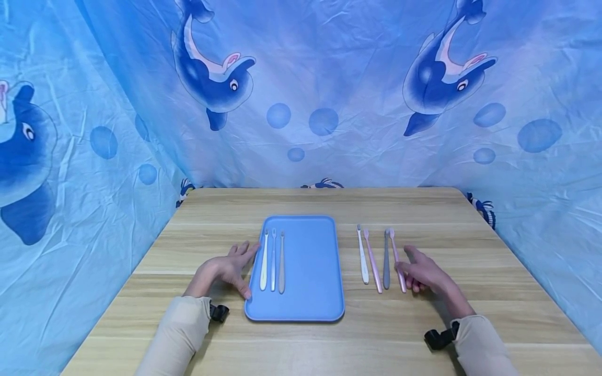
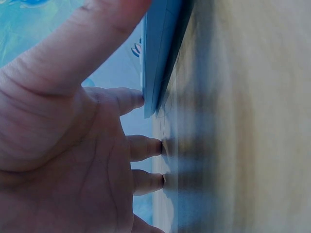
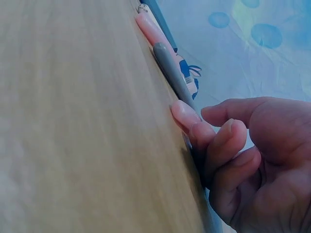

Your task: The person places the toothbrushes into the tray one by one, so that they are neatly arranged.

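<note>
1. Right hand — nearer one, fingers curled at the rightmost pink toothbrush; whether gripping, I cannot tell.
2. That toothbrush lies just left, long axis running near to far.
3. Left hand — fingers spread, touching the blue tray.

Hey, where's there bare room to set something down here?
The tray is bare right of its three toothbrushes. The table is bare on the tray's near side, between the sleeves, and along its far edge, before the dolphin curtain. Crowded: the tray's left side, by the left hand, and the four toothbrushes beside the right hand.
</note>
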Tool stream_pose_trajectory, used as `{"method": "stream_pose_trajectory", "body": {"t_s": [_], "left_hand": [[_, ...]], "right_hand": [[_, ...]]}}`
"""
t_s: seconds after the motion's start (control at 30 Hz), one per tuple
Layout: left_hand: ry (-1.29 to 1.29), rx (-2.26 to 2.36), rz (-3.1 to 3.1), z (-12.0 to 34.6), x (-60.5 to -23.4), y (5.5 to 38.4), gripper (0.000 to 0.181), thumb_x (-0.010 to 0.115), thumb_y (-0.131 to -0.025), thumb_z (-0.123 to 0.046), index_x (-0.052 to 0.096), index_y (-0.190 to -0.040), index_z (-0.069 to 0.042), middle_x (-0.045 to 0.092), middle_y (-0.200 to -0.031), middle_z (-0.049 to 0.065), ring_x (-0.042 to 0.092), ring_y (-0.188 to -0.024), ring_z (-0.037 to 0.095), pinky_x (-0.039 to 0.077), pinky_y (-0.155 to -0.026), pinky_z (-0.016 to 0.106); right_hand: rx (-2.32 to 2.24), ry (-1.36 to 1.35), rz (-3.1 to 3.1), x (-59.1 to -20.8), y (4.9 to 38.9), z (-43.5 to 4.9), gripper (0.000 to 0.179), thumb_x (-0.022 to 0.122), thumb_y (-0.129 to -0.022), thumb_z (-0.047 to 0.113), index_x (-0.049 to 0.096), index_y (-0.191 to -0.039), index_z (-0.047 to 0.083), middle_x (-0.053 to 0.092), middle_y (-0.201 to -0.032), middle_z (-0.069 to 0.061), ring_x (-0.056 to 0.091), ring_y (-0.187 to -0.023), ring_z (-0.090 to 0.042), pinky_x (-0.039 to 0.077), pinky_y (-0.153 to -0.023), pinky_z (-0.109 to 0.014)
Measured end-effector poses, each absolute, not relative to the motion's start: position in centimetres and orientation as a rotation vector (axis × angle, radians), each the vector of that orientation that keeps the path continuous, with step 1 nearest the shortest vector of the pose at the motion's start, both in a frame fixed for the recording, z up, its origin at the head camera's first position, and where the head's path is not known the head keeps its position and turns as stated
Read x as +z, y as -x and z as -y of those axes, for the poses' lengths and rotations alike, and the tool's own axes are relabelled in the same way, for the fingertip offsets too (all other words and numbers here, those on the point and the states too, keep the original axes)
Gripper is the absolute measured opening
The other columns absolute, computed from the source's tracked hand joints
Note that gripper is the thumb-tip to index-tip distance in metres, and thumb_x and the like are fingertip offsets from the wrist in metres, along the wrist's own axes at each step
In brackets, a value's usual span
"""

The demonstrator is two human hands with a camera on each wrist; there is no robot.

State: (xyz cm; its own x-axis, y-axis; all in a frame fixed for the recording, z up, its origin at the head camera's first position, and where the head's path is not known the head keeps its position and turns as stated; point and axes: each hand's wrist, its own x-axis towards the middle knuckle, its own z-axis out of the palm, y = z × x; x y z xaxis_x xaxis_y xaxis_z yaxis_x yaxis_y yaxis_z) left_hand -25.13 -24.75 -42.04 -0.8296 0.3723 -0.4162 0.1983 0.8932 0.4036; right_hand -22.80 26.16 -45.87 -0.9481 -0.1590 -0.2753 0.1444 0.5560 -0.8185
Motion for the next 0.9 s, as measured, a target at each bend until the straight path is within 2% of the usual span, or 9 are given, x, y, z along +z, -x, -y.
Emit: {"method": "stream_pose_trajectory", "body": {"t_s": [0.5, 0.9], "left_hand": [[-0.397, 0.446, -2.572, 24.69, -42.03, 25.06, 0.146, 0.093, -0.055, -0.056, 0.002, -0.163, -0.017, -0.002, -0.169, 0.024, -0.007, -0.152, 0.054, 0.012, -0.114, 0.079], [-0.412, 0.455, -2.571, 24.62, -42.07, 25.11, 0.147, 0.094, -0.055, -0.054, 0.001, -0.163, -0.016, -0.003, -0.168, 0.026, -0.007, -0.152, 0.055, 0.01, -0.115, 0.079]], "right_hand": [[-1.295, -0.029, -2.478, -45.98, 22.66, -25.73, 0.089, 0.059, -0.097, 0.028, 0.002, -0.16, 0.001, 0.059, -0.056, 0.0, 0.053, -0.043, -0.009, 0.04, -0.04, -0.02], [-1.299, 0.059, -2.511, -46.05, 22.7, -25.75, 0.081, 0.056, -0.097, 0.018, 0.007, -0.159, 0.001, 0.061, -0.054, -0.001, 0.051, -0.039, -0.007, 0.039, -0.038, -0.021]]}}
